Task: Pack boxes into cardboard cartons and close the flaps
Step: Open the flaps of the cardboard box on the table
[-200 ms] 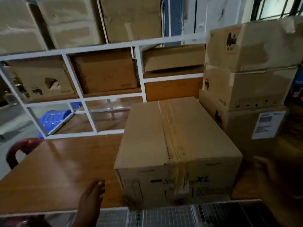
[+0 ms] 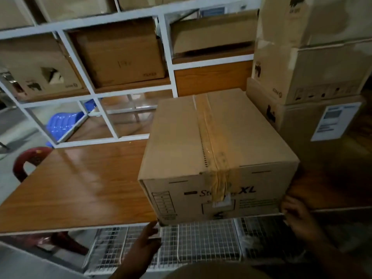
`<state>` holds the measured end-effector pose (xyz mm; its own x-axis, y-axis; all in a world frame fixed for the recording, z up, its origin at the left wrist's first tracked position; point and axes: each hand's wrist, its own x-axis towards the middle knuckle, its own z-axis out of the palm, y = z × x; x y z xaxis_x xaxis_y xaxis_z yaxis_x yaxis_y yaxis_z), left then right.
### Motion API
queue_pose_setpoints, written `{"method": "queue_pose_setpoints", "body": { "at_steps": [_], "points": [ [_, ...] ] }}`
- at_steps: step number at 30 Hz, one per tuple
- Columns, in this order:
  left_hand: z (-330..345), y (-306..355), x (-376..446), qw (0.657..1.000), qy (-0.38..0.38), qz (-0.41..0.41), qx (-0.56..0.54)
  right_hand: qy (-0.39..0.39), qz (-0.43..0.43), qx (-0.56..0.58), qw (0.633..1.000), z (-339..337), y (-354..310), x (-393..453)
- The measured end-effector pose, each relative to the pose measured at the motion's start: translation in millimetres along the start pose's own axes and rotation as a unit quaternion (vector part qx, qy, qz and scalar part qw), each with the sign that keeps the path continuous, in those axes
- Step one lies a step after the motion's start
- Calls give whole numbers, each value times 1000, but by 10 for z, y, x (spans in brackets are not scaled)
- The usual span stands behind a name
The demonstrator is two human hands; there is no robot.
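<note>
A dim room: white shelving behind a glossy wooden table, red chair beside it.

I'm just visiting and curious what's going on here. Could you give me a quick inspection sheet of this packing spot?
Surface: glossy wooden table, its near edge over a wire mesh rack.
Job's things: taped carton marked XL at the table's near edge, flaps closed.
Clutter: nothing seen on the bare part of the table.
Hands: left hand open, fingertips near the carton's lower left corner; right hand at its lower right corner, grip unclear.
Cables: nothing seen.
Surroundings: stacked cartons to the right, white shelving holding more cartons behind, red chair on the left.
</note>
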<state>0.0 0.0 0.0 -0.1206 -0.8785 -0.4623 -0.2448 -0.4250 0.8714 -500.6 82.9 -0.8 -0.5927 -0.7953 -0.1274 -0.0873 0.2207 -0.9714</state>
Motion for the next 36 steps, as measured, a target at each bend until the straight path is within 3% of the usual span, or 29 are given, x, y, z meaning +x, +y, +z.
{"method": "queue_pose_setpoints", "body": {
  "at_steps": [3,8,12,18,22,28,32,36],
  "points": [
    [190,32,-17,1000,-28,2,-9,-45,71,-18,996,242,58,-53],
    [289,187,11,998,-6,25,-57,-58,86,-33,994,409,78,-140],
    [372,141,10,995,4,25,-92,-52,110,29,992,398,98,-206],
    [405,124,-57,994,15,39,-106,-51,125,21,991,321,12,-286],
    [397,244,-246,986,55,100,-119,-49,113,111,986,270,-189,-459],
    [43,782,-693,963,63,235,-117,-12,42,220,975,8,-855,-799],
    [-146,1497,-998,918,150,359,-74,27,-67,252,965,-108,-1623,-788],
    [-289,2202,-1243,870,241,431,4,46,-214,197,956,-88,-2597,-832]
  ]
}}
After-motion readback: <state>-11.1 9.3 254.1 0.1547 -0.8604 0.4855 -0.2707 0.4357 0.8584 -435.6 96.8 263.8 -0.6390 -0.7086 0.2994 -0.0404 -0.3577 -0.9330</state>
